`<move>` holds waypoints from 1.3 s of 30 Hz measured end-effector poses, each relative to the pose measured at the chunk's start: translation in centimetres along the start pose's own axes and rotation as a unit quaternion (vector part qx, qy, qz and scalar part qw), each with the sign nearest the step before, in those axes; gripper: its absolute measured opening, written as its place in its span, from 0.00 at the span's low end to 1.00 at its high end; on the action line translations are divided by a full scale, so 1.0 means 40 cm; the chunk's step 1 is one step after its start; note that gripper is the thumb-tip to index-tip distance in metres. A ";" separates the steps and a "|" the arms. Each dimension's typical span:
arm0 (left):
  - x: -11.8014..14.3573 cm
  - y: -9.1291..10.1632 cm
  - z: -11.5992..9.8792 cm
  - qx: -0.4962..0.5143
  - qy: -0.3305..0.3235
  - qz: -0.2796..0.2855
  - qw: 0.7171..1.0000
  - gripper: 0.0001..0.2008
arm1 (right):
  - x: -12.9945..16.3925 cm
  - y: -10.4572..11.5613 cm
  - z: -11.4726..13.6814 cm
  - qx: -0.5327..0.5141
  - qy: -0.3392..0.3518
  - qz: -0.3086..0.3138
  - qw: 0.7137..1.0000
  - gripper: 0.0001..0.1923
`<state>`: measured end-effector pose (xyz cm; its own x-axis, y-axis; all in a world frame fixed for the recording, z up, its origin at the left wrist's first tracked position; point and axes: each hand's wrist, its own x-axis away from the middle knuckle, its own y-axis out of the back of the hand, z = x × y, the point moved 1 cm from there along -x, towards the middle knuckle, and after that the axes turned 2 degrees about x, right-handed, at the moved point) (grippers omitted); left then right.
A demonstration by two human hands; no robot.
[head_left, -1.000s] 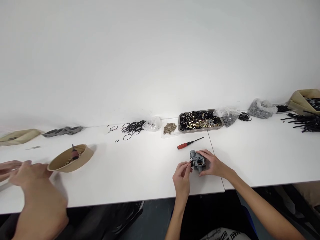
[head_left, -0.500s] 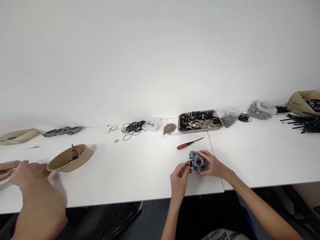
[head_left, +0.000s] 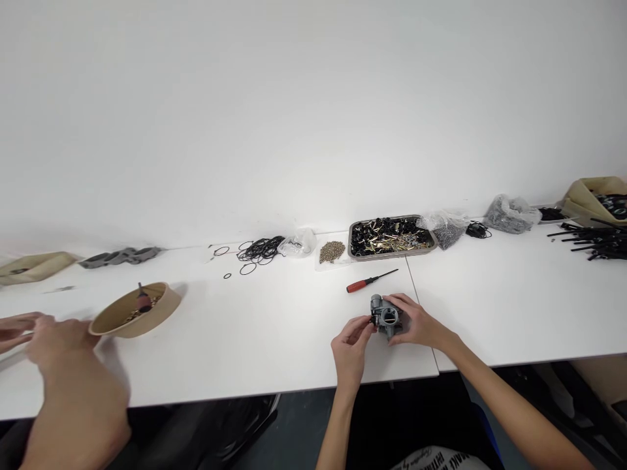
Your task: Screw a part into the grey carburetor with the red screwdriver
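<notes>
Between the two hands, near the table's front edge, sits a small grey carburetor body (head_left: 386,318); the right hand (head_left: 414,321) wraps its far and right side, fingers curled over the casting and holding it against the white table (head_left: 274,333); the left hand (head_left: 350,343) comes in from the near left with thumb and fingertips pinched narrow at a small dark fitting on the carburetor's left face, though whether a loose part sits in that pinch is too small to tell.

Just beyond the hands lies a red-handled screwdriver (head_left: 368,282), apart from both; farther beyond it stand a metal tray of black and brass parts (head_left: 392,237) and a small heap of brass pieces (head_left: 332,251); beyond and to the left of the left hand lie loose black O-rings (head_left: 259,251).

The likeliest slip, as I judge it, is a tiny part escaping the left pinch, since the grip is fingertip-only and the table edge is close on the near side; it could roll off to the floor; the carburetor could also twist under the right hand if the left pushes sideways.

Far off to the left, another person's hands (head_left: 44,336) work, blurred, beside a tan paper bowl (head_left: 134,311).
</notes>
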<state>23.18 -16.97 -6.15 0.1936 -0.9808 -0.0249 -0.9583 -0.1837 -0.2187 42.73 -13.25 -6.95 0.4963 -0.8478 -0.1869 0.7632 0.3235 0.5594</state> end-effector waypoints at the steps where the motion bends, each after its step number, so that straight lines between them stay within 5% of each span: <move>1: 0.000 0.000 0.000 0.000 0.001 0.003 1.000 0.15 | 0.000 0.000 0.000 0.000 0.001 -0.001 1.000 0.52; 7: -0.002 -0.006 -0.002 -0.008 0.003 0.006 1.000 0.14 | 0.000 0.000 0.003 -0.001 0.005 -0.003 1.000 0.51; 16: -0.004 -0.005 0.003 -0.035 -0.004 -0.066 0.997 0.11 | 0.001 -0.003 -0.002 0.009 0.004 -0.002 1.000 0.52; 34: 0.014 0.006 0.013 -0.125 -0.075 0.020 0.989 0.14 | 0.001 0.000 0.003 0.002 -0.018 0.005 1.000 0.53; 39: -0.042 0.040 -0.008 -0.166 -0.064 0.087 0.980 0.16 | 0.004 -0.001 0.006 -0.007 -0.022 0.011 1.000 0.54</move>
<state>21.25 -15.62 -6.13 0.0252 -0.9868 -0.1600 -0.9905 -0.0462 0.1292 42.67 -13.51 -6.81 0.4952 -0.8577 -0.1383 0.7578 0.3487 0.5515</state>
